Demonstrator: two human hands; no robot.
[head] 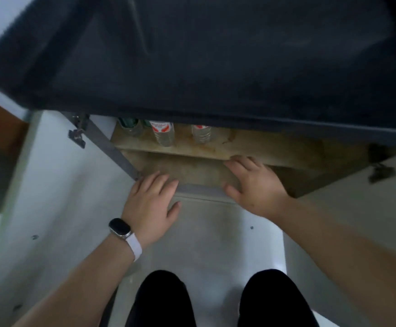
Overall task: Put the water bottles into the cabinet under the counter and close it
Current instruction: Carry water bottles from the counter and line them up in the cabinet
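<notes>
We look straight down past the dark worktop (215,55) into the cabinet (192,175) beneath it, which stands open with its left door (50,185) and right door (357,220) both swung outward. On the wooden shelf (274,147) inside, three water bottles stand upright in a row near the left end, their tops hidden by the overhang of the worktop: the green-labelled bottle (130,127) nearest the left wall, the middle bottle (164,135) with a red and white label beside it, and the right bottle (200,134) a little apart, also showing a patch of red. Our left hand (152,204) lies palm down over the lower front edge of the cabinet near its left corner, its fingers (161,182) straight and pressed together, the thumb out to the side, holding nothing. Our right hand (253,185) is also palm down and holds nothing, its fingers (244,161) loosely spread, with the tips reaching the front edge of the shelf; whether they touch it we cannot tell. A dark watch (121,228) on a white strap sits on the left wrist. Metal hinges show on the left door (77,135) and on the right door (381,172). Below, two knees in black trousers (164,300) rest above the pale floor (211,232).
</notes>
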